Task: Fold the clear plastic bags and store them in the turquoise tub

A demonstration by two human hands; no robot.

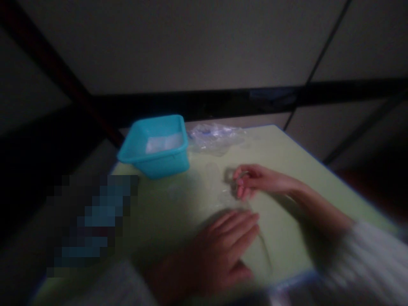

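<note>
My left hand [219,250] lies flat on the pale green table top [287,161], fingers stretched out together and pointing up-right. My right hand [255,180] is further back, fingers curled in a pinch on a small clear piece [230,177] that I cannot name. Faint clear pieces [225,197] lie on the table between the two hands. The picture is dark and blurred.
A turquoise plastic tub [156,146] with something white inside stands at the back left. A crumpled clear plastic bag [215,136] lies beside it at the far edge. A pixelated patch covers the left side. The table's right edge runs diagonally.
</note>
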